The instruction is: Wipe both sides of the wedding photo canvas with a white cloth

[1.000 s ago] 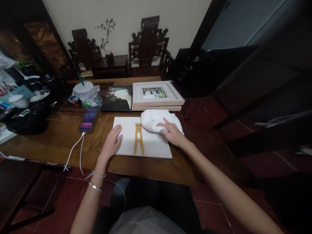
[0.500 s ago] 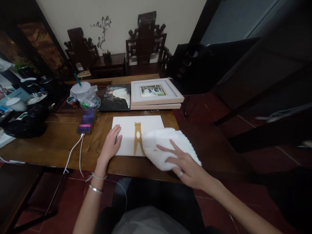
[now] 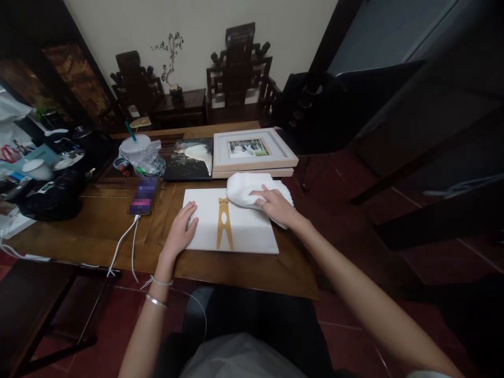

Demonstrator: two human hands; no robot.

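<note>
A flat white board (image 3: 252, 236) with a tan long-legged cat figure (image 3: 224, 223) on it lies on the wooden table in front of me. My left hand (image 3: 185, 226) rests flat on the board's left edge, fingers stretched out. At the board's far right corner, my right hand (image 3: 275, 205) grips a bunched white towel (image 3: 248, 188). The towel covers that corner and reaches close to the stacked frames. Part of my right fingers is sunk into the cloth and hidden.
Behind the board lie stacked pale picture frames (image 3: 255, 164) and a dark photo panel (image 3: 183, 167). A lidded cup (image 3: 134, 144) with plastic wrap and a phone (image 3: 144, 195) on a white cable are to the left. A black device (image 3: 51, 199) sits farther left.
My right hand has moved the towel away from me, from the board's near right side to its far right corner. My left hand stays at the left edge.
</note>
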